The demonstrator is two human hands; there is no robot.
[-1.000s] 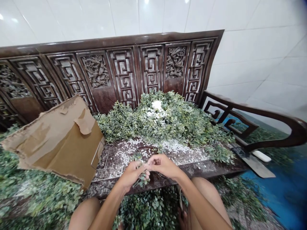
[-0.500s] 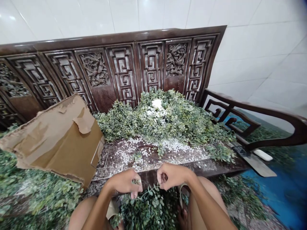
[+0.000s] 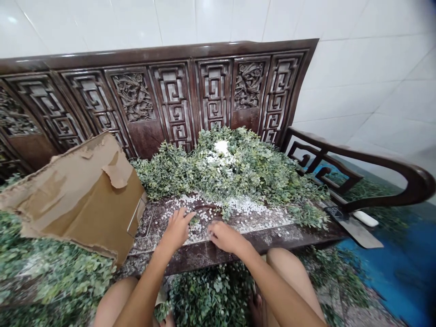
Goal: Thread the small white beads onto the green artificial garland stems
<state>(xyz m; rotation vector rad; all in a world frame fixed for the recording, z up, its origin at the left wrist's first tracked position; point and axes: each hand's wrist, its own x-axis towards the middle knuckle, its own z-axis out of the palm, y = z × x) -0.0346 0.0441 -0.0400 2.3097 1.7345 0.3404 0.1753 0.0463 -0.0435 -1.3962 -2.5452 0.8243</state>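
Note:
Many small white discs [image 3: 243,205] lie scattered over the dark wooden bench seat [image 3: 200,255]. My left hand [image 3: 177,227] is over the discs near the front edge, fingers apart, with a small green sprig [image 3: 195,221] beside its fingertips. To its right, my right hand [image 3: 220,235] is curled above the seat, its fingertips together and slightly blurred; what they hold, if anything, is too small to tell. Behind both hands rises a heap of green artificial foliage [image 3: 265,168], with a bright white clump [image 3: 222,147] of discs on top.
A torn cardboard piece [image 3: 85,200] leans at the left, by a thin metal wire frame [image 3: 135,218]. More foliage [image 3: 211,295] lies below between my knees. At right are the curved armrest [image 3: 402,170], a flat blade [image 3: 361,230] and a white oval object [image 3: 366,218].
Both hands have moved up and forward from the foliage between my knees to the discs on the seat. My left fingers have spread, and the leafy stem near my hands has dropped.

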